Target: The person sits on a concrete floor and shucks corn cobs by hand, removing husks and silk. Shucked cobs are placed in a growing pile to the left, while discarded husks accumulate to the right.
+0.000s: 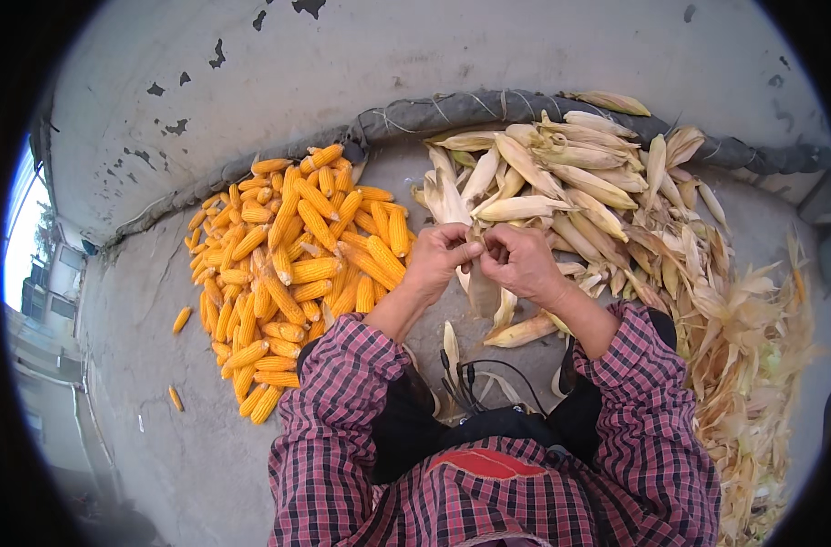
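Note:
My left hand (pixel 439 260) and my right hand (pixel 521 262) meet in front of me, fingertips nearly touching. Between them they pinch the top of a corn ear in dry husk (pixel 484 294), which hangs down below the fingers. How much of the kernels is bared cannot be seen, as the fingers cover the tip. Just beyond the hands lies a heap of unhusked corn ears (pixel 579 161) in pale, dry husks. To the left of my left hand is a large pile of bare yellow cobs (pixel 292 260).
Loose stripped husks (pixel 743 369) spread along the right. A dark wrapped roll bound with cord (pixel 442 113) runs along the foot of the peeling wall (pixel 388 55). Black cables (pixel 466 383) lie between my legs. Two stray cobs, one nearer the pile (pixel 182 319), rest on the concrete floor (pixel 203 465).

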Demonstrator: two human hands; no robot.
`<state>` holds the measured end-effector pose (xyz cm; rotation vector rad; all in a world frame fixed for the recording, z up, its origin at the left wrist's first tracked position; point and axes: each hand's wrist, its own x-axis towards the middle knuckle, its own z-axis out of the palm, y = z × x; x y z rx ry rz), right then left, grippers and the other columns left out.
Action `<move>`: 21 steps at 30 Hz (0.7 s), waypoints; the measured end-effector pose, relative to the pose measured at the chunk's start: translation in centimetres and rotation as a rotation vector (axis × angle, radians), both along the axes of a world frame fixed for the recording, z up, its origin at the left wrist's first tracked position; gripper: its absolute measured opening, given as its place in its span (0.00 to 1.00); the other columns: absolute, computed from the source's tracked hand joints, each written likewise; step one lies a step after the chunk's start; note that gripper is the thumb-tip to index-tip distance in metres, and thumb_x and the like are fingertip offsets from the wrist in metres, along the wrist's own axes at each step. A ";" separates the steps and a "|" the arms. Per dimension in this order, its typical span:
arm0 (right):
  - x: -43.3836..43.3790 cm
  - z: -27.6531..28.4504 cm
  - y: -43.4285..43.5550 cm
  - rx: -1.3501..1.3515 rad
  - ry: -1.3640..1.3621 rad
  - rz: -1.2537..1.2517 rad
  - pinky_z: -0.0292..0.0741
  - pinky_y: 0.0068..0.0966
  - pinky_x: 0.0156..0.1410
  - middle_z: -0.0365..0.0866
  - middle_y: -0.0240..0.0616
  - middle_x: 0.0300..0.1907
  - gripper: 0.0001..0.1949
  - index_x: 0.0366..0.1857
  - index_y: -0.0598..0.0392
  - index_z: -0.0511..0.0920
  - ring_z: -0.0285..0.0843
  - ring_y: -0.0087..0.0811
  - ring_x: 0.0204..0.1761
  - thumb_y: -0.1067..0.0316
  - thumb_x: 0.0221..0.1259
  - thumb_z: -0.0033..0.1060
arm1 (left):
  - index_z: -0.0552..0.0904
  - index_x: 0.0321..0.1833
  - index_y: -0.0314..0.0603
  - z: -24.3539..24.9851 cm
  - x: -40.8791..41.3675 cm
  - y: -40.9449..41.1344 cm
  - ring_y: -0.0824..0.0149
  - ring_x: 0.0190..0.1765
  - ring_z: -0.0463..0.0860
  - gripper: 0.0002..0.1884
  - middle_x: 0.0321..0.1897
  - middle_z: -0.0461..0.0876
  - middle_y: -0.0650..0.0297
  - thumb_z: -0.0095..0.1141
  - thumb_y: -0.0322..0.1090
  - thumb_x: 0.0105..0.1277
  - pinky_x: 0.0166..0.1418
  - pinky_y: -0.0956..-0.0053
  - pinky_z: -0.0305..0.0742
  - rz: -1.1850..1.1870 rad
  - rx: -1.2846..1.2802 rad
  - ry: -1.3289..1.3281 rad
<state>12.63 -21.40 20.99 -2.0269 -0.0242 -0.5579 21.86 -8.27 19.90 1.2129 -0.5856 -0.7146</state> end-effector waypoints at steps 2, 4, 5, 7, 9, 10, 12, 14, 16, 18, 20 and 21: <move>0.2 0.0 0.4 -0.059 -0.014 -0.060 0.73 0.28 0.28 0.75 0.42 0.19 0.09 0.23 0.61 0.74 0.75 0.37 0.20 0.68 0.42 0.61 | 0.80 0.29 0.35 -0.6 0.4 -0.2 0.78 0.23 0.71 0.06 0.22 0.78 0.68 0.60 0.31 0.57 0.26 0.86 0.64 -0.020 -0.011 0.011; 0.5 0.1 1.0 -0.091 -0.045 -0.118 0.73 0.32 0.29 0.75 0.44 0.19 0.09 0.21 0.60 0.73 0.76 0.41 0.21 0.66 0.41 0.61 | 0.80 0.29 0.36 -1.2 0.7 -0.3 0.79 0.23 0.69 0.08 0.22 0.78 0.68 0.59 0.34 0.59 0.25 0.86 0.61 -0.054 -0.003 0.042; 0.6 0.1 1.2 -0.107 -0.060 -0.148 0.73 0.33 0.29 0.75 0.44 0.18 0.09 0.20 0.60 0.73 0.76 0.43 0.22 0.66 0.41 0.60 | 0.80 0.30 0.36 -1.4 0.8 -0.3 0.80 0.23 0.69 0.09 0.22 0.78 0.69 0.59 0.36 0.59 0.25 0.86 0.60 -0.056 -0.001 0.075; 0.9 0.0 1.3 -0.119 -0.009 -0.178 0.73 0.36 0.29 0.75 0.46 0.18 0.10 0.20 0.60 0.73 0.76 0.46 0.22 0.64 0.41 0.60 | 0.79 0.30 0.37 -0.8 0.5 -0.5 0.81 0.22 0.68 0.11 0.22 0.77 0.69 0.58 0.39 0.60 0.24 0.86 0.59 -0.069 0.001 0.147; 1.2 -0.1 1.3 -0.142 0.009 -0.209 0.72 0.38 0.30 0.74 0.47 0.18 0.10 0.20 0.60 0.73 0.76 0.48 0.23 0.64 0.41 0.59 | 0.79 0.32 0.37 -0.6 0.5 -0.6 0.81 0.22 0.67 0.12 0.22 0.76 0.70 0.58 0.41 0.60 0.24 0.86 0.59 -0.078 0.014 0.185; 1.3 -0.2 1.2 -0.160 0.001 -0.226 0.72 0.38 0.30 0.74 0.48 0.17 0.10 0.19 0.60 0.73 0.75 0.49 0.23 0.64 0.41 0.59 | 0.78 0.32 0.38 -0.5 0.4 -0.5 0.82 0.22 0.67 0.13 0.22 0.76 0.71 0.58 0.42 0.60 0.24 0.86 0.59 -0.083 0.022 0.204; 1.7 -0.2 0.4 -0.177 0.057 -0.257 0.72 0.37 0.29 0.74 0.48 0.17 0.11 0.17 0.61 0.72 0.75 0.47 0.22 0.64 0.40 0.59 | 0.76 0.33 0.38 0.1 0.5 0.5 0.79 0.23 0.68 0.13 0.25 0.75 0.69 0.59 0.41 0.60 0.27 0.85 0.62 -0.176 -0.003 0.250; 2.4 -0.4 -1.4 -0.159 0.176 -0.279 0.72 0.35 0.28 0.73 0.48 0.16 0.11 0.16 0.61 0.72 0.74 0.43 0.19 0.64 0.40 0.59 | 0.75 0.33 0.38 1.0 0.5 1.8 0.78 0.24 0.68 0.13 0.27 0.74 0.68 0.58 0.42 0.60 0.28 0.84 0.64 -0.203 -0.008 0.240; 2.6 -0.4 -2.3 0.011 0.172 -0.239 0.71 0.30 0.28 0.72 0.44 0.14 0.11 0.15 0.62 0.72 0.72 0.35 0.18 0.65 0.40 0.59 | 0.74 0.32 0.40 1.5 0.3 1.9 0.78 0.24 0.65 0.12 0.27 0.71 0.69 0.57 0.42 0.60 0.28 0.84 0.63 -0.178 -0.046 0.179; 2.8 -0.6 -2.8 0.329 0.185 -0.114 0.70 0.23 0.29 0.71 0.36 0.14 0.10 0.18 0.61 0.74 0.68 0.20 0.20 0.66 0.45 0.61 | 0.74 0.32 0.41 0.9 0.5 1.6 0.77 0.27 0.68 0.11 0.28 0.71 0.69 0.56 0.41 0.62 0.31 0.82 0.65 -0.094 -0.117 0.141; 3.3 -1.0 -1.4 0.627 0.005 -0.071 0.68 0.23 0.28 0.71 0.34 0.14 0.10 0.19 0.61 0.74 0.67 0.19 0.21 0.66 0.49 0.60 | 0.74 0.32 0.42 0.6 0.8 1.2 0.75 0.30 0.70 0.09 0.30 0.72 0.69 0.54 0.40 0.63 0.33 0.80 0.66 -0.038 -0.178 0.163; 3.5 -0.9 -0.2 0.777 -0.086 -0.050 0.67 0.23 0.28 0.70 0.33 0.14 0.10 0.19 0.60 0.74 0.66 0.19 0.21 0.66 0.52 0.60 | 0.74 0.33 0.42 0.8 0.8 0.9 0.74 0.31 0.71 0.09 0.30 0.72 0.69 0.54 0.39 0.63 0.34 0.79 0.67 -0.026 -0.199 0.205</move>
